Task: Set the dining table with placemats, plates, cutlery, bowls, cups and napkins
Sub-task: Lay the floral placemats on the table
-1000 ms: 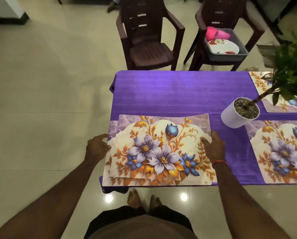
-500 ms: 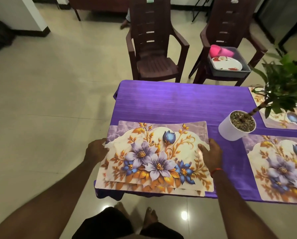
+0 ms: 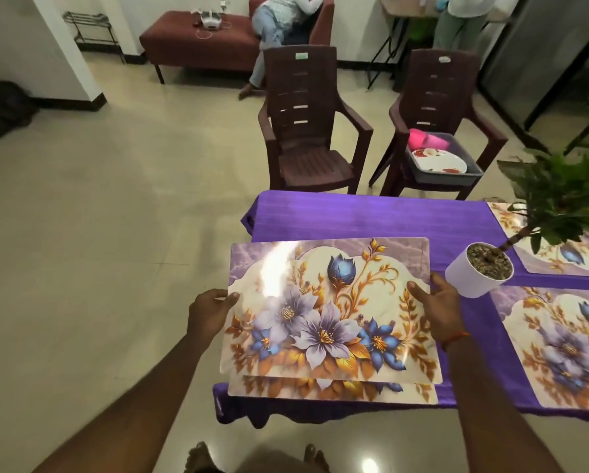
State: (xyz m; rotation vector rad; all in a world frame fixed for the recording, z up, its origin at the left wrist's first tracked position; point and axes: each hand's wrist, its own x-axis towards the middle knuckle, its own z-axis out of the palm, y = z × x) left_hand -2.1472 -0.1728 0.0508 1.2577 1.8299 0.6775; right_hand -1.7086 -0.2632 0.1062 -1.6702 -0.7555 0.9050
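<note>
- The left hand (image 3: 209, 314) pinches the left edge of the top placemat (image 3: 327, 312), thumb on its upper face.
- The right hand (image 3: 440, 303) pinches the right edge the same way.
- This mat is held over a second placemat (image 3: 320, 389), which lies at the near corner of the purple table (image 3: 354, 216).

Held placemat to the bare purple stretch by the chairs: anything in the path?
Nothing visible. The left hand and right hand hold the placemat; the purple cloth ahead carries nothing. The white plant pot stands right of that path.
</note>
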